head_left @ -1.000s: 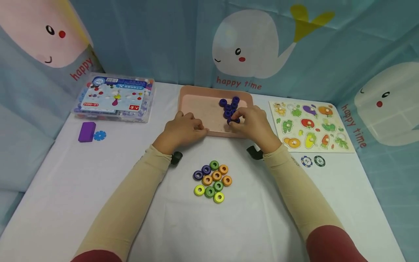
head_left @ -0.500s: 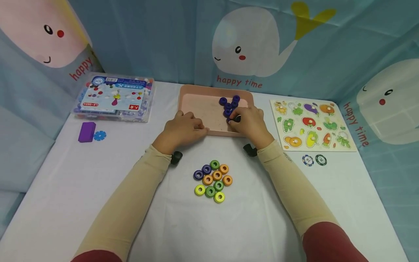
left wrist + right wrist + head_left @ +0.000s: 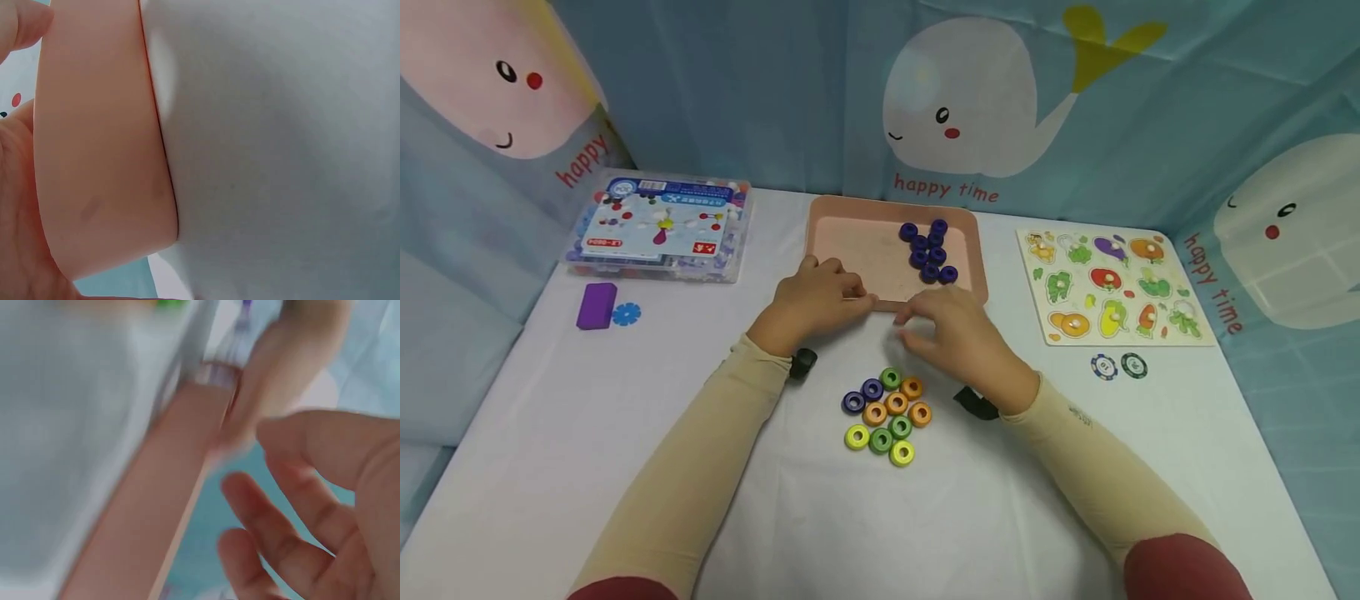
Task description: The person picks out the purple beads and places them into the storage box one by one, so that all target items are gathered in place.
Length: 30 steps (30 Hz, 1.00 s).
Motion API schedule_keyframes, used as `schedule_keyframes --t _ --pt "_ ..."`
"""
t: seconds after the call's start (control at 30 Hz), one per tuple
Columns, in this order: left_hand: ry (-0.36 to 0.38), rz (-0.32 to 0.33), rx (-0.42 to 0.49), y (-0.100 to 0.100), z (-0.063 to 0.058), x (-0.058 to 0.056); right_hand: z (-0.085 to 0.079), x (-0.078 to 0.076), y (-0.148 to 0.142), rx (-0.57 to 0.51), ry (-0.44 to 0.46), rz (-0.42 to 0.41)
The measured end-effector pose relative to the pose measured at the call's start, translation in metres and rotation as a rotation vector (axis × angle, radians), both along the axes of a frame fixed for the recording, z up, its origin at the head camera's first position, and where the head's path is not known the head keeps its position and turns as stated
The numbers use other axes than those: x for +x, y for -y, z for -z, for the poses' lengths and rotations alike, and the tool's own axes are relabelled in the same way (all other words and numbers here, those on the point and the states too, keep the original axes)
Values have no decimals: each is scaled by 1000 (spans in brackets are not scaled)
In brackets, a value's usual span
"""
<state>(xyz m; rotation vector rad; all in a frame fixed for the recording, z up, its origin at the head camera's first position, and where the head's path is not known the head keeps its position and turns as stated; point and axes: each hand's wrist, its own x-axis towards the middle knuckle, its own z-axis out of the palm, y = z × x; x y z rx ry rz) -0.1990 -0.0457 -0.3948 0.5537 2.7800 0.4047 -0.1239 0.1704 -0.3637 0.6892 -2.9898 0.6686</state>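
A pink tray (image 3: 850, 242) at the back holds several purple rings (image 3: 919, 265) in its right half. My left hand (image 3: 816, 300) grips its near left corner, the thumb along the front rim; the left wrist view shows the tray's outer wall (image 3: 100, 137) up close. In front of the tray, my right hand (image 3: 962, 337) hovers over the cloth, holding nothing, its thumb and fingers apart. The right wrist view shows these loosely bent fingers beside the tray (image 3: 150, 475). Nearer me lie loose purple rings (image 3: 853, 411), orange rings (image 3: 913, 417), green rings (image 3: 881, 450) and yellow rings (image 3: 902, 463).
At the back left is a clear plastic box (image 3: 658, 221) of small parts. A purple block (image 3: 597, 306) and a blue flower-shaped piece (image 3: 627, 314) lie before it. To the right are a vegetable puzzle board (image 3: 1090, 300) and two round chips (image 3: 1134, 366).
My right hand has drawn back out of the tray towards me, its fingers parting. The purple rings it was touching stay in the tray. My left hand keeps its place on the corner.
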Motion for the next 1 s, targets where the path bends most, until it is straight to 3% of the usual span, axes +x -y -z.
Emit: schedule_keyframes --t 0.1,0.23,0.37,0.7,0.83,1.0 --pt "4 -1 -1 -1 0 0 2 22 13 66 46 -122" --pt "3 -7 3 -2 0 0 11 38 24 134 87 -187" --pt "3 -15 11 -2 -1 1 18 40 28 167 88 -190" --pt "1 -12 20 0 -3 4 23 34 30 173 -18 -199" --pt "2 -11 8 0 -3 3 9 23 21 100 -47 -136" --pt "-3 -14 4 0 -2 3 -7 -11 -10 9 -31 78"
